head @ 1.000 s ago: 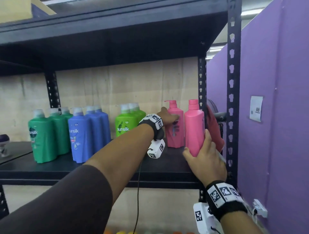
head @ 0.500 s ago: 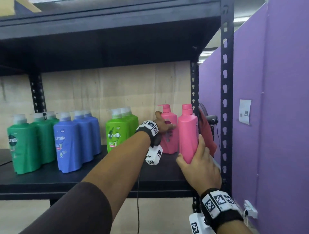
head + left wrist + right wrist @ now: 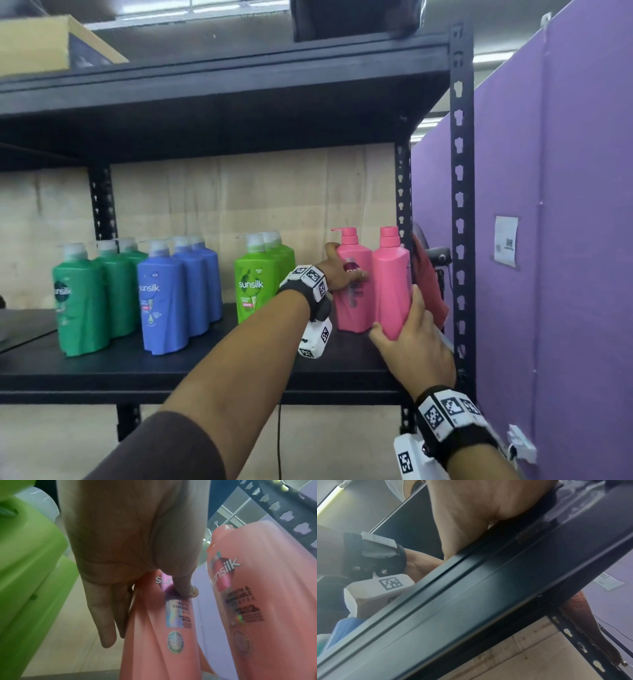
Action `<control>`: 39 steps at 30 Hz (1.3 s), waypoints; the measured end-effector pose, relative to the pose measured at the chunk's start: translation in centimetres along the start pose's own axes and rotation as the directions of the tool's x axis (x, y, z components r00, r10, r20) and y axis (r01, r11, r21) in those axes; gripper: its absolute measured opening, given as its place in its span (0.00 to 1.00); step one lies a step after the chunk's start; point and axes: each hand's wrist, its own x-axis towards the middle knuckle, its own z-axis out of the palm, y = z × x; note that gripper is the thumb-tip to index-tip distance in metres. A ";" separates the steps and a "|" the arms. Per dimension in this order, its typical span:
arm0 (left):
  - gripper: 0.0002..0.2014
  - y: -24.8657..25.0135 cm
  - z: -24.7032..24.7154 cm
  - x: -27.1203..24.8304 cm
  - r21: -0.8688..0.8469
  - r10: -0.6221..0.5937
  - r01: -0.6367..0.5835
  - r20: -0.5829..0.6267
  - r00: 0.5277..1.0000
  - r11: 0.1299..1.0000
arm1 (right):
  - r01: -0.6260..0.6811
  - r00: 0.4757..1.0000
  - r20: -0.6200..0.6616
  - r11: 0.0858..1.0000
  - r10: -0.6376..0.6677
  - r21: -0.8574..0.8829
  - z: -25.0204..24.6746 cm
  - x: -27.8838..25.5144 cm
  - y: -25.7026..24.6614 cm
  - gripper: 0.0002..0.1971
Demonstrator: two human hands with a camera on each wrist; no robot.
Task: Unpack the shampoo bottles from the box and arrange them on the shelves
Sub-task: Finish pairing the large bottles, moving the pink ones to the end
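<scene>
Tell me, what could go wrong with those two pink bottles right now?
The right hand holds the front pink bottle low at its base, near the shelf front, so it might tip forward off the edge. It stands close beside the back pink bottle, which the left hand grips, so a nudge could knock one into the other. The light green bottles beside that hand could get bumped.

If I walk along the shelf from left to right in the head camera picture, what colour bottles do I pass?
Dark green bottles → blue bottles → light green bottles → pink bottle with the left hand on it → pink bottle held by the right hand.
</scene>
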 end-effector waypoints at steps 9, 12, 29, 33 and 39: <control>0.52 0.2 -0.3 -1.5 -0.004 -0.014 0.014 -0.021 1.000 1.000 | 0.009 1.000 0.010 1.000 -0.009 0.022 -0.1 0.0 0.1 0.51; 0.52 0.1 -0.2 -1.6 -0.036 -0.006 0.005 -0.025 1.000 0.999 | 0.017 1.000 0.003 0.999 -0.017 0.029 0.1 0.1 0.0 0.51; 0.24 0.0 -1.7 -8.4 -0.291 0.099 -0.037 0.202 0.974 0.956 | -0.012 1.000 0.001 0.996 0.012 0.087 -0.1 0.3 0.1 0.47; 0.33 -1.8 -0.3 -9.8 -0.254 0.096 -0.028 0.261 0.961 0.967 | -0.040 0.997 0.065 0.988 0.031 0.152 -0.3 0.3 0.5 0.47; 0.37 -4.8 1.9 -10.3 -0.440 0.110 -0.053 0.106 0.988 0.897 | -0.011 0.969 0.244 0.979 -0.039 0.203 -1.3 0.6 1.2 0.39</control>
